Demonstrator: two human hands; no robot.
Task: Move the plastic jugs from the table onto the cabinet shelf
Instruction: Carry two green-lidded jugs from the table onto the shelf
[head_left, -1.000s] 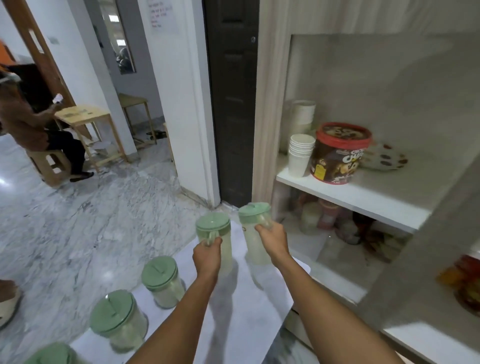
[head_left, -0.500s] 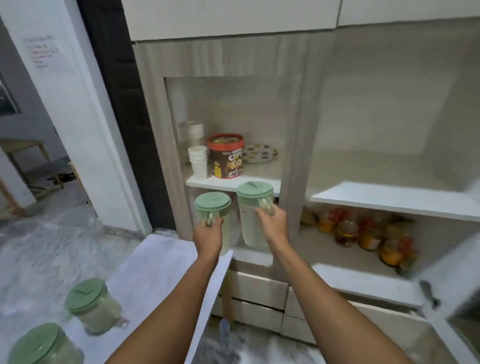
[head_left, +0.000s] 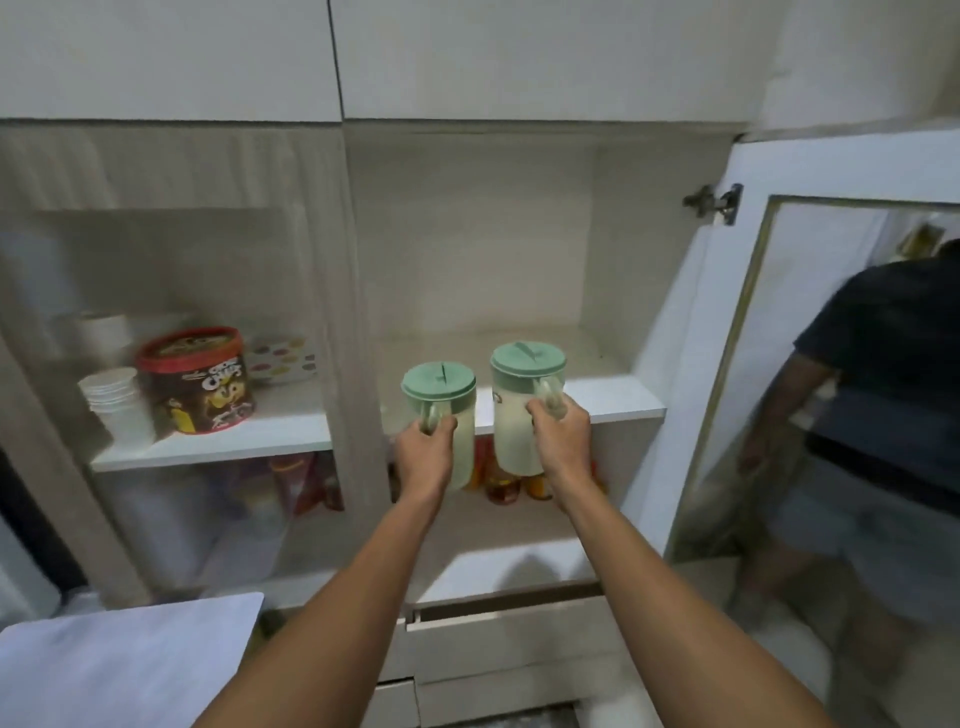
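I hold two clear plastic jugs with green lids in the air in front of the open cabinet. My left hand grips the handle of the left jug. My right hand grips the handle of the right jug, which is a little higher. Both jugs hang upright just before the front edge of the white middle shelf, whose surface behind them is bare. The corner of the white table shows at the lower left with no jug in view on it.
Left compartment holds a red-lidded cereal tub, stacked white cups and a spotted plate. Bottles and jars stand on the lower shelf. The open door at the right has a pane in which a person shows. A drawer is below.
I have turned right and stepped closer to the cabinet. Both jugs have risen from below the shelf to its front edge. The jugs left on the table have gone out of view.
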